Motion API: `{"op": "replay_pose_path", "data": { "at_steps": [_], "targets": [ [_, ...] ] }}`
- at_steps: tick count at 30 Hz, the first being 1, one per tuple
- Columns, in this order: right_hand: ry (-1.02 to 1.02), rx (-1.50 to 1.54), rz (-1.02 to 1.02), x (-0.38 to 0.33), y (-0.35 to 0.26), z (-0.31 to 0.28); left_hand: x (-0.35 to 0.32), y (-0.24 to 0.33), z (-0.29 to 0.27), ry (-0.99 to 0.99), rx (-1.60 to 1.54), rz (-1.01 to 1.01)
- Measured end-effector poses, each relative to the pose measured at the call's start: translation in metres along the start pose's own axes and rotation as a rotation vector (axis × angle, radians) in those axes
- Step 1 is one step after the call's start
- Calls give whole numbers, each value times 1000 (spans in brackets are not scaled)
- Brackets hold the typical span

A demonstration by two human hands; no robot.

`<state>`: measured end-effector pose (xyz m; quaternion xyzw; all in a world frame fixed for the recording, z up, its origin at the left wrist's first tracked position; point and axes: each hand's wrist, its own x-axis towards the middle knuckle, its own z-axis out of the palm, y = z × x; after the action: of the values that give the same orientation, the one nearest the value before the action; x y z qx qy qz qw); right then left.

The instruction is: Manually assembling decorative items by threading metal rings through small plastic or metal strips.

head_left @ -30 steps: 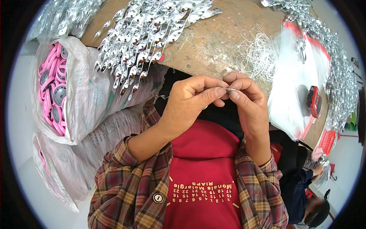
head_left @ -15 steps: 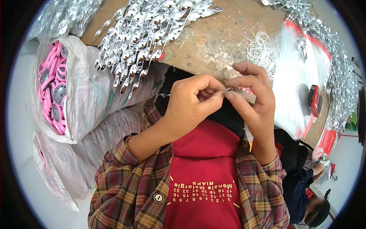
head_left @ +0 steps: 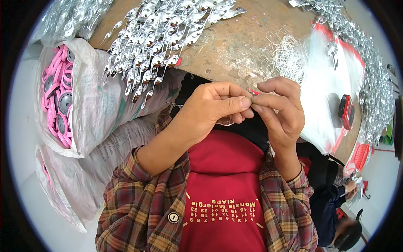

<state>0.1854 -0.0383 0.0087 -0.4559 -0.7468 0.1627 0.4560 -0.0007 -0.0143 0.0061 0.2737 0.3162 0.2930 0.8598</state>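
Note:
My left hand (head_left: 216, 107) and my right hand (head_left: 279, 111) meet in front of my chest, fingertips pinched together on a tiny metal piece (head_left: 251, 99) that is mostly hidden. A thin wire ring (head_left: 228, 123) hangs under my left fingers. Just beyond the hands is the worn brown tabletop (head_left: 235, 46). A spread of shiny silver twisted strips (head_left: 161, 38) lies on it at the left, hanging over the edge. A tangle of thin clear threads (head_left: 287, 54) lies to the right of the hands.
A white sack (head_left: 90, 105) holding pink and grey round discs (head_left: 56, 98) stands at the left, with another sack (head_left: 79, 180) below it. A clear plastic bag (head_left: 331, 92), a small red object (head_left: 346, 111) and more silver strips (head_left: 371, 71) are at the right. Another person (head_left: 340, 201) sits at lower right.
Both hands have stayed together near the table edge; the fingers have shifted slightly, the right fingers rising and then settling into a closer pinch against the left thumb.

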Motion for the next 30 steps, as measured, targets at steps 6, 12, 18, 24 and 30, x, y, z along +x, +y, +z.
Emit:
{"op": "replay_pose_path", "data": {
  "at_steps": [6, 12, 18, 24, 30],
  "targets": [
    [-37, 180, 183, -6, 1, 0, -1, 0, -1, 1, 89, 65],
    [-53, 88, 130, -7, -3, 2, -3, 1, 3, 22, 83, 117],
    [-26, -43, 57, -5, -6, 0, -1, -3, 6, 71, 207, 181],
    [-30, -2, 113, -8, -3, -1, -3, -1, 8, 65, 224, 144],
    [39, 526, 469, -6, -8, -6, -4, -1, 6, 100, 434, 194]
  ]
}}
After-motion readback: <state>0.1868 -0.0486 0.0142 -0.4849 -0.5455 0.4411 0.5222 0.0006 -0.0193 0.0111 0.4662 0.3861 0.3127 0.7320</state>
